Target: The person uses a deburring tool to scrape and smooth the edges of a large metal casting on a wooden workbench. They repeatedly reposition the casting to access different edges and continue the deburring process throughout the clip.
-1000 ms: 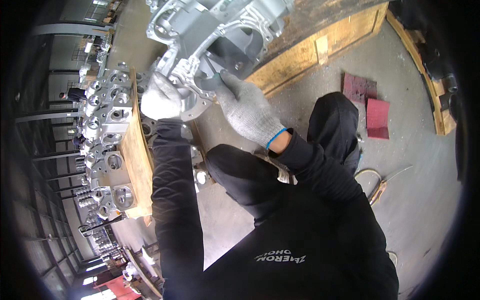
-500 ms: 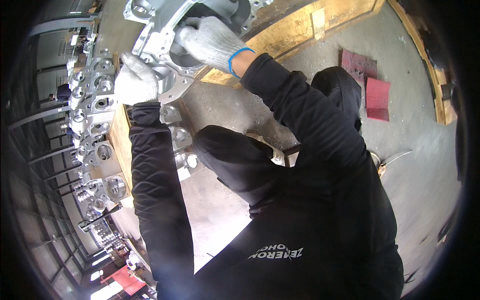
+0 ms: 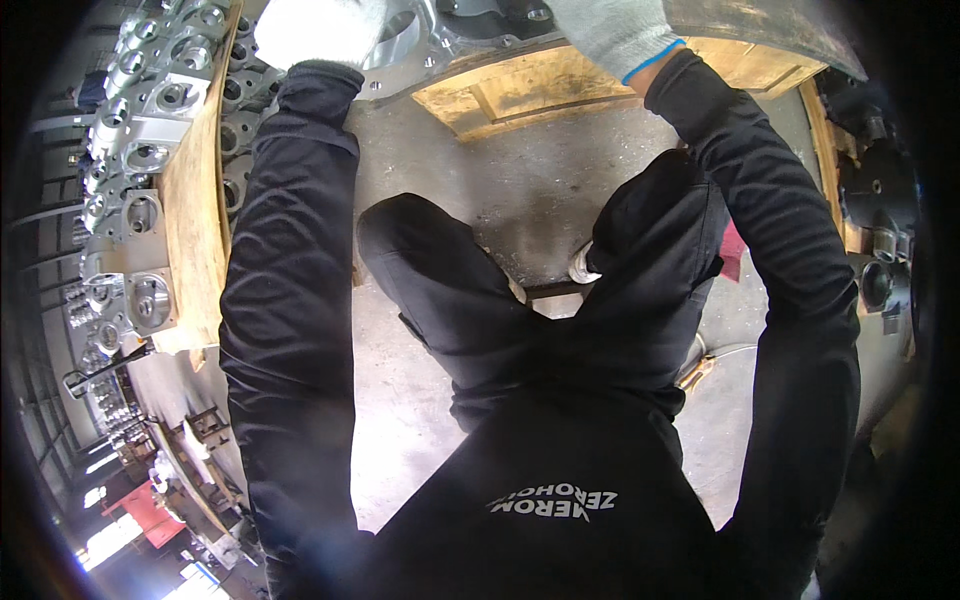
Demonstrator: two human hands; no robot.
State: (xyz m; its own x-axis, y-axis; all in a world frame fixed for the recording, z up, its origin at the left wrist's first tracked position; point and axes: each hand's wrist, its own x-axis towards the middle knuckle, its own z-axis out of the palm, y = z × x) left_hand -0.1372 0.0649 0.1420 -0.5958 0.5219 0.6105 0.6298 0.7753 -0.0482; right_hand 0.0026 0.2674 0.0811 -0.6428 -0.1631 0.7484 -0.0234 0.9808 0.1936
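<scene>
My left hand (image 3: 322, 32), in a pale work glove, is at the top edge beside a silver metal casting (image 3: 402, 48) with round bores. Glare washes out the glove and its fingers cannot be made out. My right hand (image 3: 618, 38), in a grey knit glove with a blue cuff, reaches over the far side of a wooden crate (image 3: 540, 88), to the right of the casting. Its fingers run out past the top edge, so whatever they touch is hidden.
At left, several silver castings (image 3: 150, 215) stand beside a wooden board (image 3: 192, 235). Dark metal parts (image 3: 880, 200) sit at far right. A red sheet (image 3: 732, 252) lies on the floor by my right knee, with a tan-handled object (image 3: 698, 372) nearer me.
My right hand has left the casting's opening and moved right, past the crate's middle. The view has swung, and both hands now sit higher, partly cut off by the top edge.
</scene>
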